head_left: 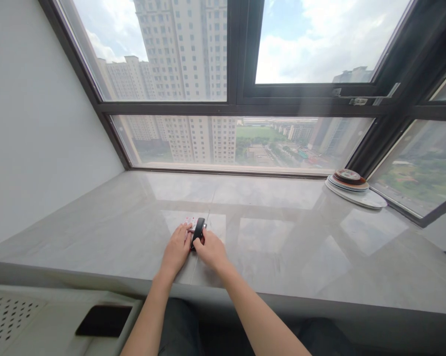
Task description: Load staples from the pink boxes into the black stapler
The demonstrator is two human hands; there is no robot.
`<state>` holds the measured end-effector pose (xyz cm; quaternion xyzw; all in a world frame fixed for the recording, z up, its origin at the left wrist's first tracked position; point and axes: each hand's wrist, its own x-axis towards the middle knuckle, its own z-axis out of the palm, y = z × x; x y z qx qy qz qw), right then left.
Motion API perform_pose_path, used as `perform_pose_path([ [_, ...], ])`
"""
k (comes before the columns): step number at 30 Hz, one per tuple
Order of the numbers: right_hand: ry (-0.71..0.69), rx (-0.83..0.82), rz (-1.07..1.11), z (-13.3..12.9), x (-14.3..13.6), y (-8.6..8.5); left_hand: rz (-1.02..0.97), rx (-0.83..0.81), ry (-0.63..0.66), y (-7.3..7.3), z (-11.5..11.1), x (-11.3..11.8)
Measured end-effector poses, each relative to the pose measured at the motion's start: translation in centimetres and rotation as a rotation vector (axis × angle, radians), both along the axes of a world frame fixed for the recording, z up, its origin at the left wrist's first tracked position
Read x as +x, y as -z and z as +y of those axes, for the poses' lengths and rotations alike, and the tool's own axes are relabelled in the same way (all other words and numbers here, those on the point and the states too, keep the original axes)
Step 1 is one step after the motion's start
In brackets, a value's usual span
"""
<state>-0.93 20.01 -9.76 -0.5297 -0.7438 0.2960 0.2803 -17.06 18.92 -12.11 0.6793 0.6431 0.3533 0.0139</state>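
My right hand is closed on a black stapler, its long curved body pointing away from me, with a bit of shiny metal at its far right side. Just left of it, my left hand lies with fingers stretched out over a small pink-and-white patterned piece of paper. The fingertips reach close to the stapler's side. Most of the paper is hidden under the fingers, and whether its edge sits inside the stapler I cannot tell.
Both hands work over a glossy grey stone sill. A stack of round plates or coasters stands at the back right by the window frame. Below the sill, at lower left, a dark phone-like slab lies on a pale perforated surface.
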Motion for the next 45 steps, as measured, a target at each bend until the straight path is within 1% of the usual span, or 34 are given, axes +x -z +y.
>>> perform_pose_path([
  [7, -0.038, -0.05, -0.031, 0.4, 0.1, -0.2, -0.026, 0.012, -0.038, -0.2, 0.0, 0.0],
  [13, -0.081, -0.054, 0.107, 0.8, 0.4, 0.0, -0.057, 0.034, -0.043, -0.2, 0.1, 0.2],
  [14, -0.094, -0.066, 0.123, 0.8, 0.6, 0.1, -0.06, 0.04, -0.044, -0.2, 0.0, 0.3],
  [16, -0.087, -0.118, 0.223, 0.6, 1.4, 0.4, -0.069, 0.055, -0.039, -0.3, -0.3, 0.5],
  [18, -0.022, -0.14, 0.372, 0.1, 3.1, 0.8, -0.096, 0.062, -0.049, -0.3, -0.6, 0.5],
  [20, 0.077, -0.062, 0.465, -0.7, 5.9, 1.4, -0.147, 0.052, -0.08, -0.3, -1.0, 0.2],
  [22, 0.159, 0.086, 0.423, -1.6, 9.9, 1.9, -0.204, 0.031, -0.116, -0.5, -1.5, 0.0],
  [24, 0.221, 0.188, 0.283, -2.5, 14.6, 2.3, -0.227, 0.058, -0.153, -1.2, -2.3, 0.3],
  [26, 0.275, 0.251, 0.038, -3.4, 19.1, 2.5, -0.213, 0.177, -0.185, -2.4, -3.3, 1.8],
  [27, 0.301, 0.256, -0.088, -3.9, 21.0, 2.5, -0.195, 0.257, -0.184, -3.1, -3.8, 3.1],
  [28, 0.311, 0.243, -0.206, -4.3, 22.5, 2.6, -0.177, 0.332, -0.155, -3.9, -4.4, 4.8],
  [29, 0.315, 0.221, -0.31, -4.7, 23.6, 2.6, -0.157, 0.374, -0.093, -4.5, -4.9, 6.6],
  [30, 0.311, 0.193, -0.395, -5.1, 24.3, 2.6, -0.122, 0.373, 0.009, -5.0, -5.3, 8.6],
  [32, 0.309, 0.148, -0.516, -5.5, 24.6, 2.6, 0.005, 0.251, 0.255, -5.3, -5.8, 12.5],
  [33, 0.317, 0.136, -0.557, -5.7, 24.4, 2.6, 0.072, 0.16, 0.328, -5.1, -5.9, 14.1],
  [34, 0.33, 0.129, -0.588, -5.8, 24.0, 2.6, 0.134, 0.077, 0.356, -4.6, -5.7, 15.5],
  [35, 0.345, 0.127, -0.612, -5.9, 23.6, 2.5, 0.195, 0.002, 0.351, -4.0, -5.5, 16.5],
  [37, 0.36, 0.132, -0.641, -6.0, 23.0, 2.5, 0.296, -0.108, 0.292, -2.5, -4.9, 17.5],
  [39, 0.355, 0.137, -0.657, -6.1, 22.7, 2.5, 0.361, -0.161, 0.247, -1.3, -4.6, 17.6],
  [40, 0.351, 0.138, -0.664, -6.1, 22.7, 2.5, 0.377, -0.171, 0.237, -0.9, -4.5, 17.4],
  [42, 0.349, 0.137, -0.677, -6.2, 22.8, 2.6, 0.39, -0.172, 0.233, -0.6, -4.5, 17.2],
  [45, 0.36, 0.146, -0.687, -6.3, 22.9, 2.5, 0.389, -0.165, 0.231, -0.8, -4.8, 17.1],
])
